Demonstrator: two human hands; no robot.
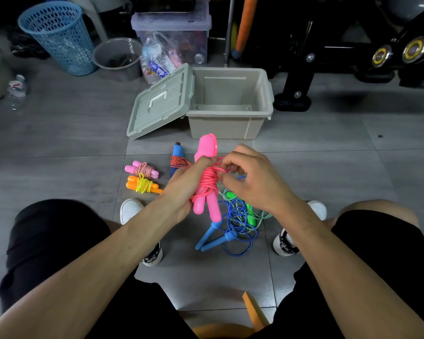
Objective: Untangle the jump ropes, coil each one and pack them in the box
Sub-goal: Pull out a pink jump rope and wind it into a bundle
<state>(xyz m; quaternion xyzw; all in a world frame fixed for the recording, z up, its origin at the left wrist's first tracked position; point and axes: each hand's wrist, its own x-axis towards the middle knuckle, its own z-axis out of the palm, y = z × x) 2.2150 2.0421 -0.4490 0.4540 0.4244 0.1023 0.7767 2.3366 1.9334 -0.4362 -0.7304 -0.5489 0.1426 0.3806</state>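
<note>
Grey floor tiles fill the head view, with a blue mesh basket and a clear storage bin at the back. Nearer stands the open beige box, nothing visible inside it, its lid leaning against its left side. The left hand has its grip closed around the pink jump rope, both handles held together with cord wound about them. The right hand pinches the pink cord near the top of the bundle with a narrow grip. On the floor to the left lie three coiled ropes: a pink-handled one, an orange one and a blue-handled one. Under the hands, between the person's shoes, the blue rope and green rope lie tangled together.
</note>
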